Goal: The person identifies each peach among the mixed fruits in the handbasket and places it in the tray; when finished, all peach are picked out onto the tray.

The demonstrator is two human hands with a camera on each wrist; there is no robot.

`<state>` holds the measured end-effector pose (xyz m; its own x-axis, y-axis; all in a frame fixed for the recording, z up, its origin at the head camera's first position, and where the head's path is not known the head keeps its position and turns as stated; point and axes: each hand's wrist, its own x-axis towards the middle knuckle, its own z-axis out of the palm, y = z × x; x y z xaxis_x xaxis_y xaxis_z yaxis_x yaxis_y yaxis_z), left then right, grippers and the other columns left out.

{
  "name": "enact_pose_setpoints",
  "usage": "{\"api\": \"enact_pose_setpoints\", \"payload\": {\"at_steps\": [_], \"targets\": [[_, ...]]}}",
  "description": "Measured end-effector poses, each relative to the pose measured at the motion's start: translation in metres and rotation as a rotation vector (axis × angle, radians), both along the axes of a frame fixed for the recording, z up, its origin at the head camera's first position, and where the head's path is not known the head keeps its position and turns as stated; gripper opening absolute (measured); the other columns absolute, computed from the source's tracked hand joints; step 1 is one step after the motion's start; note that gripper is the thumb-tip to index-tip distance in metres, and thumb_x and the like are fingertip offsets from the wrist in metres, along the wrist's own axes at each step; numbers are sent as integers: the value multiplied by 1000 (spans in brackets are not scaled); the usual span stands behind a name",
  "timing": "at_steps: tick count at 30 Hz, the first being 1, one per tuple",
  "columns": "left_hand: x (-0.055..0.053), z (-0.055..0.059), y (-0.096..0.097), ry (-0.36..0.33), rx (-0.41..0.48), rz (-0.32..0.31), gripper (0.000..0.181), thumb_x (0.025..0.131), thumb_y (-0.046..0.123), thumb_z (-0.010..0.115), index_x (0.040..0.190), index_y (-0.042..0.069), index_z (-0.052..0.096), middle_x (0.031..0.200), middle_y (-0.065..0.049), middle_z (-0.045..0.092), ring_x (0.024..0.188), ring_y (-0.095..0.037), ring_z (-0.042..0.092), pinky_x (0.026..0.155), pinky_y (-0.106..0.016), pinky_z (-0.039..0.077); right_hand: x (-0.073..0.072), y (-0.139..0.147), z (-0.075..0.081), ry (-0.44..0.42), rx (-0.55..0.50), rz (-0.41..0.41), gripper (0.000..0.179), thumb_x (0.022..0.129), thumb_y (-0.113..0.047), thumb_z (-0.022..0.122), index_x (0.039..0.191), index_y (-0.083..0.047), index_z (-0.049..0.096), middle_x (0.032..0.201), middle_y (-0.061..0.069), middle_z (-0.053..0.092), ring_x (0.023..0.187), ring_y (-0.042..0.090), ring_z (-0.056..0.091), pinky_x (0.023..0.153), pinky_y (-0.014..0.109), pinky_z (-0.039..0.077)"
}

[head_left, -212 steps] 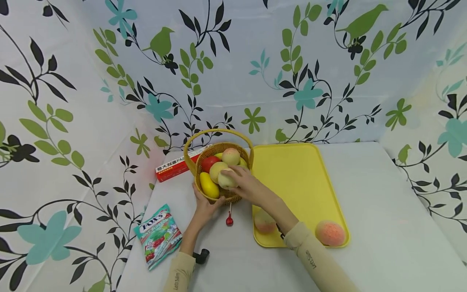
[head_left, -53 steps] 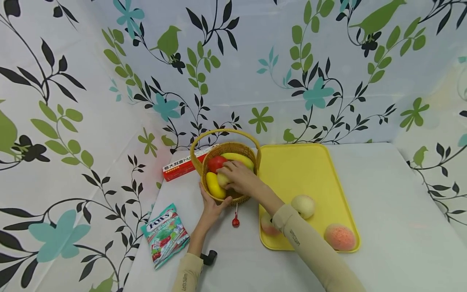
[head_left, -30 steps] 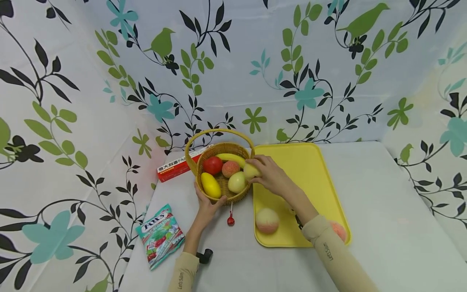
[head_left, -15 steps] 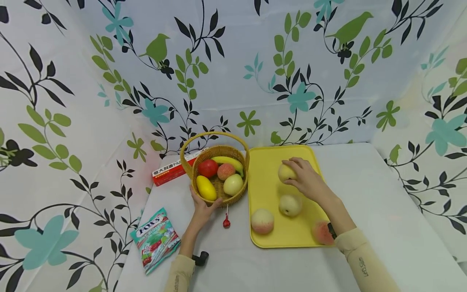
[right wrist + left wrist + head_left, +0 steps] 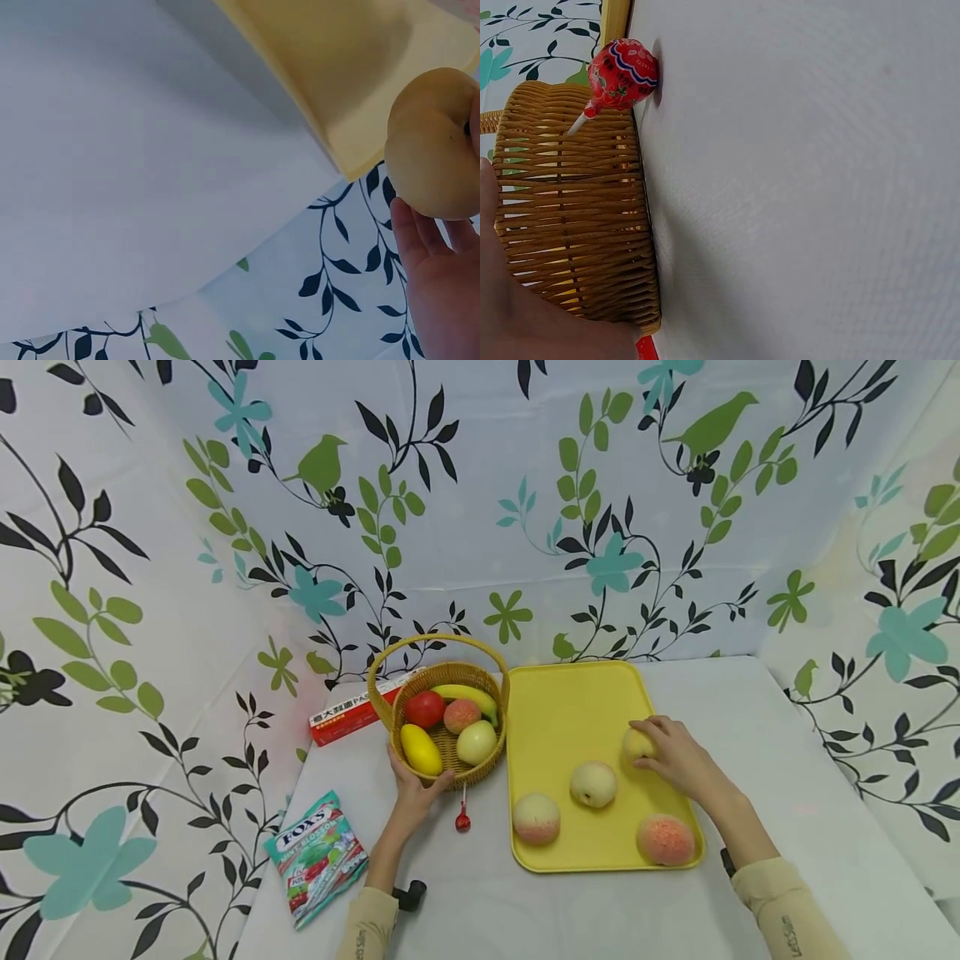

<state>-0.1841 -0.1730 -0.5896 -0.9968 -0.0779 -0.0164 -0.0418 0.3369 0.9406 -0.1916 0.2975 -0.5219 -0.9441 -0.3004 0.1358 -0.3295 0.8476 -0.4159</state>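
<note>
My left hand [image 5: 412, 792] grips the near-left side of a wicker basket [image 5: 577, 225], which has a tall handle [image 5: 437, 637]. In the basket lie a red fruit [image 5: 424, 709], a banana [image 5: 472, 697], a peach [image 5: 461, 716], a yellow mango [image 5: 421, 750] and a pale apple [image 5: 476, 742]. Over the right half of the yellow tray [image 5: 562, 710], my right hand [image 5: 684, 762] pinches a pale yellow apple [image 5: 431, 150]. On the tray rest another pale apple [image 5: 594, 784], a cream-pink peach [image 5: 536, 819] and a fuzzy orange peach [image 5: 666, 840].
A red-wrapped lollipop [image 5: 622, 73] lies just in front of the basket. Behind the basket is a red pasta box [image 5: 343, 720]. A teal FOX'S candy bag [image 5: 318, 860] sits at the left of the white table. Patterned cloth [image 5: 450, 552] hangs behind and at both sides.
Fruits have gone from basket to tray; one pale apple was set down there. My right hand then took another from the basket and carried it right, lower over the tray. The left hand stays.
</note>
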Motion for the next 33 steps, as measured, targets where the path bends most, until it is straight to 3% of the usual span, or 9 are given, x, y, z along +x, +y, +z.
{"api": "enact_pose_setpoints", "payload": {"at_steps": [11, 18, 28, 33], "targets": [[1, 0, 1, 2, -4, 5, 135, 90, 52, 75, 155, 13, -36, 169, -19, -26, 160, -39, -11, 129, -62, 1, -1, 2, -21, 9, 13, 12, 61, 88, -25, 81, 143, -9, 58, 135, 19, 57, 122, 41, 51, 92, 63, 52], [0, 0, 0, -4, -5, 4, 136, 89, 53, 75, 155, 11, -36, 169, -18, -25, 160, -38, -11, 129, -62, 1, -1, 2, -21, -11, 25, 13, 63, 89, -26, 80, 144, -8, 56, 136, 21, 56, 122, 42, 51, 94, 64, 50], [2, -3, -1, 4, -17, 4, 135, 89, 53, 75, 155, 9, -34, 169, -20, -25, 160, -40, -10, 128, -64, 2, 3, -2, -20, -41, 36, 25, 68, 93, -36, 76, 151, -11, 50, 154, 30, 45, 136, 54, 45, 107, 73, 38], [1, -3, 0, 18, -13, 5, 136, 89, 53, 76, 155, 7, -33, 169, -20, -24, 160, -40, -9, 129, -63, 2, 2, -5, -20, -62, 31, 7, 68, 98, -43, 67, 156, -13, 44, 159, 29, 39, 139, 54, 42, 109, 75, 35]]}}
